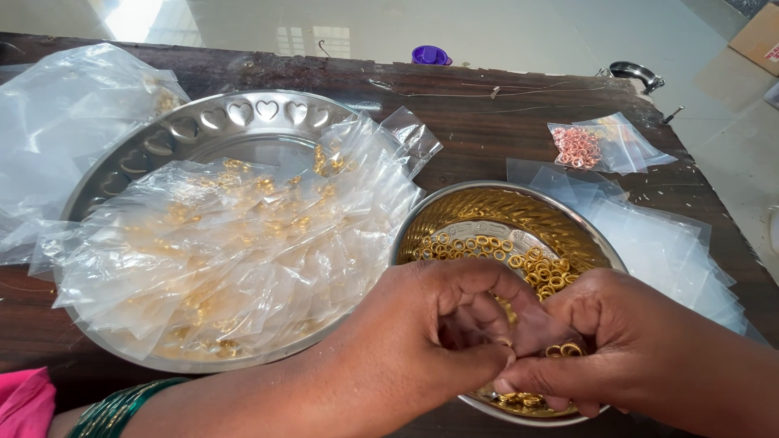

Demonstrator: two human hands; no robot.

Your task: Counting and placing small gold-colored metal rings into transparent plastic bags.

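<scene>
Gold rings point(519, 258) lie in a steel bowl point(422, 212) near the table's point(487, 130) front edge. Over it, our left hand point(442, 312) and right hand point(604, 337) press together, fingertips pinching a few rings point(565, 350). A bag-filled tray point(235, 113) sits just left.

Small clear plastic pouches point(227, 243) holding gold rings lie heaped on the steel tray point(243, 113). Empty flat pouches point(665, 243) spread at the right of the worktop point(487, 122). One pouch of pink rings point(578, 147) sits farther back. A cardboard box point(759, 36) stands on the floor.
</scene>
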